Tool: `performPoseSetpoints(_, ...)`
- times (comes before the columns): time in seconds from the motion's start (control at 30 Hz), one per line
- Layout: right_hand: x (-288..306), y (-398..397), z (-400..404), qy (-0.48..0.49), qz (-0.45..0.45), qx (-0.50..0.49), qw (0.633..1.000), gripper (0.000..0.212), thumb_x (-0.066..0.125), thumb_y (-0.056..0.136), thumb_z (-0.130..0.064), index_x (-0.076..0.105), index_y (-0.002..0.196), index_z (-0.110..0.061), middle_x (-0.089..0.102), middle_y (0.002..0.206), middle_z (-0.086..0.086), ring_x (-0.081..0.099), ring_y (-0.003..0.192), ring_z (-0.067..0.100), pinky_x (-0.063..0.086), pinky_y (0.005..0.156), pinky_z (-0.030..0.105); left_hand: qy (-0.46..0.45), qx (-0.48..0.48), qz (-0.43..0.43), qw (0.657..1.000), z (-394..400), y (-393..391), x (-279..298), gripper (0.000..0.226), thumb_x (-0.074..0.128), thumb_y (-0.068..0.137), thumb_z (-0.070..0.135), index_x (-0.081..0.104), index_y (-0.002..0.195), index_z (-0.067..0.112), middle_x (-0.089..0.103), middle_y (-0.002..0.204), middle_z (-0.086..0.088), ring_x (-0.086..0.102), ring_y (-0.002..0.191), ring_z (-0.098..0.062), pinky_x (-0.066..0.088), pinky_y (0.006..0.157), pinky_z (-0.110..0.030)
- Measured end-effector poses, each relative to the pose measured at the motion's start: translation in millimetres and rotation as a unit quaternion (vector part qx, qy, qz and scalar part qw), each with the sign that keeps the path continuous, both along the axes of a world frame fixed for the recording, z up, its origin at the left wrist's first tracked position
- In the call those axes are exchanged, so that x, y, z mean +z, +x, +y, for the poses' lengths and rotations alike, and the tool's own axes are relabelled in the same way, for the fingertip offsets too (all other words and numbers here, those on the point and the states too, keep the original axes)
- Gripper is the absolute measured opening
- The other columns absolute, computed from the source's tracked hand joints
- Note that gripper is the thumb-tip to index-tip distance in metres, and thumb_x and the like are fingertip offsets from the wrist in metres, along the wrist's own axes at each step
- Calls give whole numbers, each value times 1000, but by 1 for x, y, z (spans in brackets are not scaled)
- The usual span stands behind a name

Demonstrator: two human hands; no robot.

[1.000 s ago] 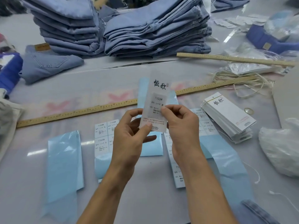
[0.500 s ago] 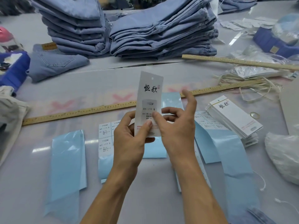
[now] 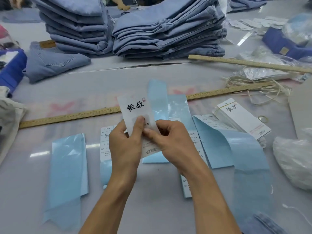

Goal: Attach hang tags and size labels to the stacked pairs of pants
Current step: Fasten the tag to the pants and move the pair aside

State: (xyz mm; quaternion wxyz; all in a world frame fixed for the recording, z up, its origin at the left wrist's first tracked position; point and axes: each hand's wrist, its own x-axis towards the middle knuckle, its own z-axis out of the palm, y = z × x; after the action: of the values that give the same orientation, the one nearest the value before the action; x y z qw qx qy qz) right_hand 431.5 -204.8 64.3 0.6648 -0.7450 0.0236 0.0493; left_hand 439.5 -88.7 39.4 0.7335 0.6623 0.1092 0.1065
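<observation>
I am pinching the white printed card hang tag between left hand and right hand; thumbs are pressing its size sticker flat, I judge.

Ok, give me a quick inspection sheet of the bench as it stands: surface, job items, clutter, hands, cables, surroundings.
Surface: pale glossy table, reflecting the lights.
Job's things: one hang tag held upright; tag stack at right; size label sheets and blue backing strips lying flat; two stacks of folded pants at the back.
Clutter: two wooden rulers, loose pale strings, plastic bags, rubber band.
Grippers: left hand and right hand both pinch the hang tag, thumbs on its front.
Cables: nothing seen.
Surroundings: blue fabric items at the table's left and right edges.
</observation>
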Motion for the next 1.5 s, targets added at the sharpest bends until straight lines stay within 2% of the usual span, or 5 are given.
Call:
performPoseSetpoints(0.37,6,3,-2,97,27,-111,989,13,70,95,-21,72,91,-9,75,89,16,74,84,31,60,82,54,38,-56,-36,997,-5,-6,7,19,61,95,48,76,92,38,78,88,8,75,73,-10,56,54,-23)
performPoseSetpoints(0.93,57,3,-28,38,-100,-408,907,19,54,98,-22,70,89,-15,69,75,-1,63,70,7,49,63,22,165,-169,-28,971,-8,-9,-16,26,62,78,63,64,102,53,74,96,19,73,83,-20,60,62,-46)
performPoseSetpoints(1.23,36,-70,-130,-337,203,49,918,12,64,95,-18,75,90,-17,76,76,-2,67,61,3,47,51,14,190,-194,-28,962,-11,-14,-12,17,65,99,36,61,95,52,68,92,34,67,76,4,49,56,-31)
performPoseSetpoints(1.4,-3,-98,-172,-327,62,-391,858,16,61,95,-9,76,98,-15,70,86,-1,65,83,19,45,72,25,173,-204,-28,963,-10,-16,-9,17,64,99,37,61,95,53,68,93,34,67,77,5,49,53,-25)
performPoseSetpoints(1.5,-31,-116,-192,-400,155,-395,812,33,51,92,2,73,110,-14,67,115,11,62,106,32,47,86,32,167,-205,-27,964,-10,-17,-9,10,64,99,37,62,98,47,70,93,30,68,77,2,50,52,-24)
